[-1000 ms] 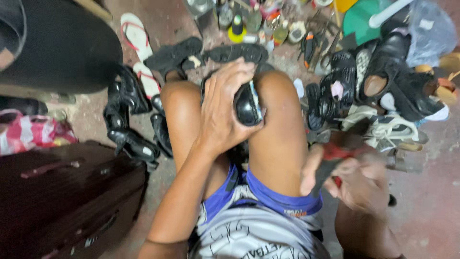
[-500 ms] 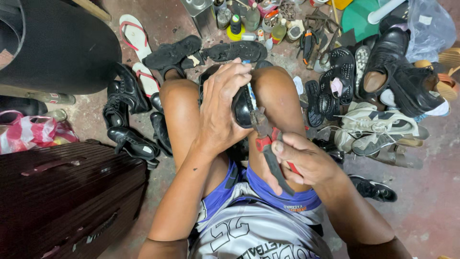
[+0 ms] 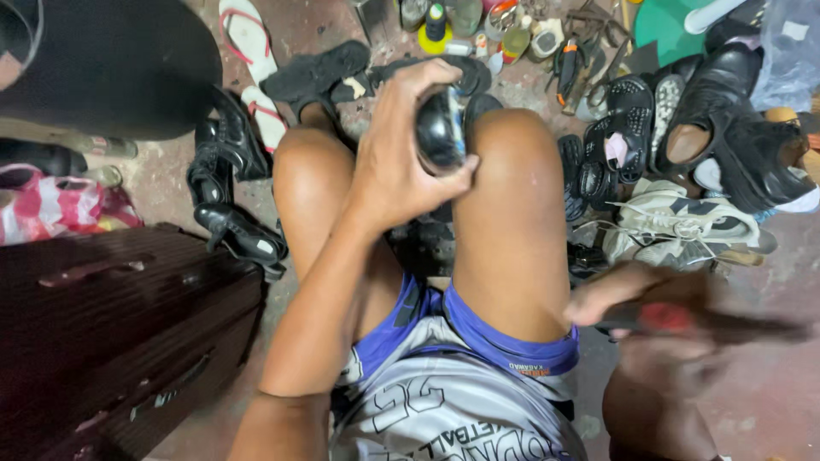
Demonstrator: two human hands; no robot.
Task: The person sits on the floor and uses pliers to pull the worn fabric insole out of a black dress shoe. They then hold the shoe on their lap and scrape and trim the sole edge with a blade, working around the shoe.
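My left hand [image 3: 401, 158] grips a shiny black shoe [image 3: 440, 132] and presses it between my bare knees, the toe pointing up. My right hand [image 3: 649, 316] is blurred at the lower right, beside my right thigh, and holds a red-handled tool [image 3: 675, 318] whose dark end points to the right. That hand is well apart from the shoe. I sit low with blue-trimmed grey shorts over my lap.
Many shoes and sandals lie on the concrete floor: black dress shoes [image 3: 226, 183] at left, black sandals [image 3: 615, 137] and white sneakers [image 3: 683, 222] at right. Bottles and jars [image 3: 465, 21] stand ahead. A dark suitcase [image 3: 102, 333] sits at lower left.
My right hand with the red-handled tool has pulled away from the shoe, down and to the right. My left hand keeps the shoe between the knees.
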